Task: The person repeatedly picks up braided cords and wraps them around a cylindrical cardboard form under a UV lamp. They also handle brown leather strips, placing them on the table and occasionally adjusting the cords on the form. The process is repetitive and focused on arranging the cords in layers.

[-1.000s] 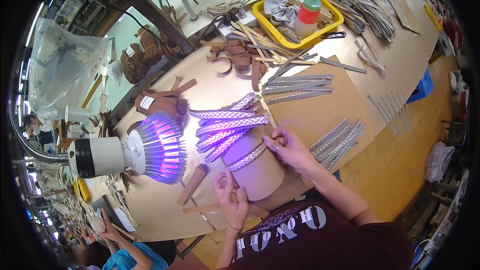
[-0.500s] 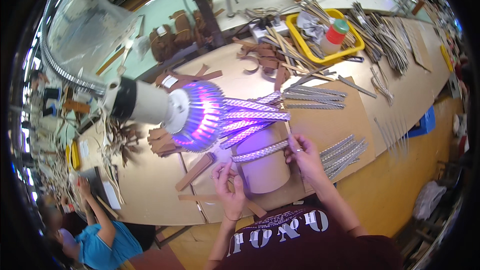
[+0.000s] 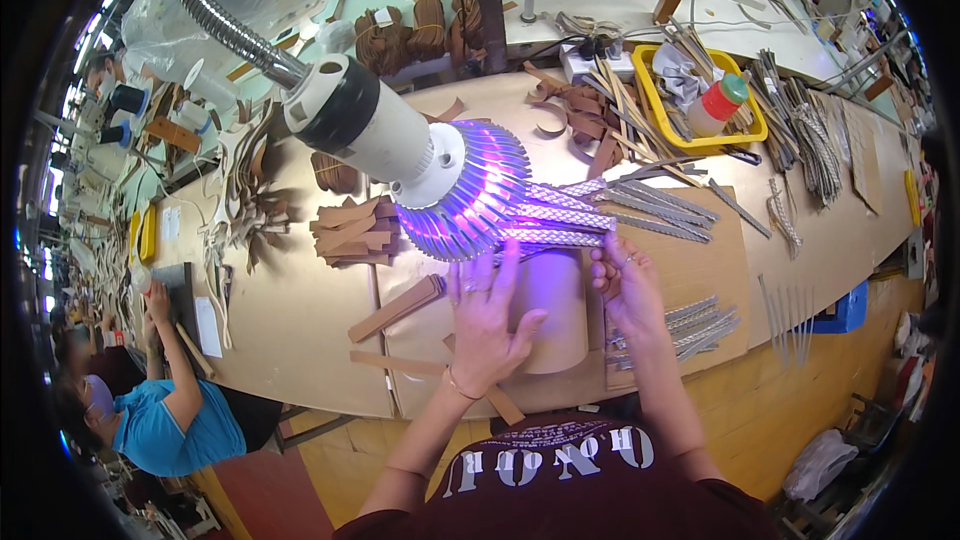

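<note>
Several braided strips (image 3: 570,218) lie side by side under a lamp (image 3: 465,190) that glows purple. My left hand (image 3: 488,325) has its fingers stretched out and thumb spread, fingertips by the lamp's lower rim. Closed fingers of my right hand (image 3: 632,288) pinch the right end of the nearest braided strip. Below the strips, a tan, rounded form (image 3: 555,315) stands between my two hands. The lamp covers the strips' left ends.
Grey braided strips (image 3: 700,328) lie on cardboard (image 3: 725,250) at right. Brown strips (image 3: 355,230) are stacked left of the lamp. A yellow tray (image 3: 715,140) holds a red-and-green bottle (image 3: 718,105). A co-worker in a blue shirt (image 3: 180,425) sits at far left.
The braided strip stretched between my hands has moved up to the other strips under the lamp. My left hand has let go and spread its fingers; the view has shifted.
</note>
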Available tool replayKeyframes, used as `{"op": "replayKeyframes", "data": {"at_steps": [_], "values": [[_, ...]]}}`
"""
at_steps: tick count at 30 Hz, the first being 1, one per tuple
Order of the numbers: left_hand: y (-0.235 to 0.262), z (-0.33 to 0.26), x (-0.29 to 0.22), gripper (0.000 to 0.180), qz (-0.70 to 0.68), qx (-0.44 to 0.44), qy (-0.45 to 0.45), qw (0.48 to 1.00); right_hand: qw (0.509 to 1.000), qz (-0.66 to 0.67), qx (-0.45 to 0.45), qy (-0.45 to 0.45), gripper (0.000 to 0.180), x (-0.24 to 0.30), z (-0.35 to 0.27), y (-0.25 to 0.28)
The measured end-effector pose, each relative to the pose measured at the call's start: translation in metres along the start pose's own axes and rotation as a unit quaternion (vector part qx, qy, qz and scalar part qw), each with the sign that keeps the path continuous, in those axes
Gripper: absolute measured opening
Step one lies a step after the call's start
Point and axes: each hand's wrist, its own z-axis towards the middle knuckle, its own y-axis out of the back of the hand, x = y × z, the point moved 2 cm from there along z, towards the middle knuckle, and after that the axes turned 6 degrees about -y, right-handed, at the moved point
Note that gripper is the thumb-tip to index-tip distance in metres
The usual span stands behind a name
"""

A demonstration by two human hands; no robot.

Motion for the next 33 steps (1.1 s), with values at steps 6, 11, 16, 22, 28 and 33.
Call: {"op": "replayKeyframes", "data": {"at_steps": [6,11,16,22,28,33], "values": [[-0.005,0.012,-0.007,0.082,-0.033,0.095,0.035,0.994,0.997,0.019,-0.066,0.026,0.019,-0.008,-0.013,0.010],[0.008,-0.006,0.002,0.061,-0.028,-0.058,0.032,0.997,0.987,-0.047,-0.101,0.115,0.016,-0.005,-0.041,0.029],[0.041,-0.068,0.043,0.030,-0.077,-0.119,0.205,0.968,0.954,-0.201,-0.079,0.207,0.014,0.002,-0.055,0.032],[0.025,-0.113,0.043,0.027,0.035,-0.024,0.228,0.973,0.915,-0.281,-0.055,0.285,0.008,0.008,-0.074,0.005],[0.016,-0.103,0.041,0.016,-0.028,-0.032,0.262,0.964,0.882,-0.354,-0.035,0.309,0.008,0.006,-0.099,-0.016],[0.058,-0.089,0.026,0.013,-0.075,-0.177,0.237,0.952,0.875,-0.372,0.032,0.309,0.009,0.002,-0.109,-0.025]]}}
